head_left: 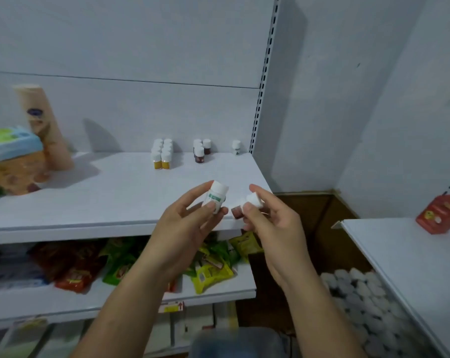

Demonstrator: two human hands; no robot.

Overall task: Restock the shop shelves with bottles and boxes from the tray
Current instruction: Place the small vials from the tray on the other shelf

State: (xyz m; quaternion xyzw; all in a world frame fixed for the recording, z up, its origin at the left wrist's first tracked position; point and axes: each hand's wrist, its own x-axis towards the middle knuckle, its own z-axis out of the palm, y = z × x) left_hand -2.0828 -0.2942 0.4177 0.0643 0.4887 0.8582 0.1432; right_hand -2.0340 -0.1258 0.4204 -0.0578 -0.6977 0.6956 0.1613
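Note:
My left hand (pixel 190 223) holds a small white bottle with a green label (pixel 216 196) between thumb and fingers, above the front edge of the white shelf (pixel 110 192). My right hand (pixel 270 220) pinches a small brown bottle with a white cap (pixel 247 205), tilted on its side, just right of the first bottle. At the back of the shelf stand a group of yellow bottles (pixel 162 153), a few brown bottles (pixel 201 150) and one lone white bottle (pixel 236 147). At the lower right, a cardboard box holds several white-capped bottles (pixel 360 293).
A tall beige lotion bottle (pixel 44 125) and stacked boxes (pixel 12 161) occupy the shelf's left end. The shelf below carries green and red snack packets (pixel 211 270). A red box (pixel 439 214) sits on the right-hand shelf (pixel 399 254). A slotted upright post (pixel 262 81) bounds the shelf.

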